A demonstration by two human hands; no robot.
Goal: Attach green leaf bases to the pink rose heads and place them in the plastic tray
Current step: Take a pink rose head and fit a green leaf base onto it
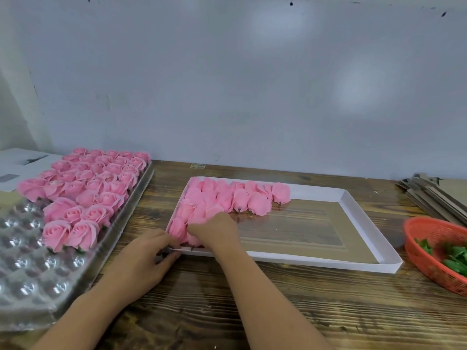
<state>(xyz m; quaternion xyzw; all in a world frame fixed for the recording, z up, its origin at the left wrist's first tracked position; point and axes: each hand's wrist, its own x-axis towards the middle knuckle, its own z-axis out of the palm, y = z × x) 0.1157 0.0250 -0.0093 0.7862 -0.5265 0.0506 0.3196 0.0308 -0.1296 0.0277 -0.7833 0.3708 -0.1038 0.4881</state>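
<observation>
At the far left, a clear plastic tray (38, 269) with rows of round cups lies on the wooden table (252, 311). Its far half is packed with pink rose heads (83, 195) standing face up, petals spiralled open, with bits of green showing beneath the nearest ones; the near cups are bare and glinting. Behind the tray lie some papers (22, 165).

The left hand (146, 256) rests on the table at the near left corner of a shallow white box lid (366, 213), its fingers curled and pinching that corner rim. The forearm runs back toward the lower left edge of the view.

The right hand (214, 231) reaches into the same corner of the lid, knuckles up, with fingers bent down onto the loose pink roses (235, 195) lying there. Whether it grips one or only presses on them cannot be told, since the fingertips are hidden among the petals. These roses lie on their sides in overlapping rows along the lid's far and left sides, some showing short dark stubs at their bases. The rest of the lid floor is bare.

At the right edge sits a red mesh basket (429, 246) holding green leaf bases (454, 258). Behind it lies a stack of flat cardboard pieces (429, 193).
</observation>
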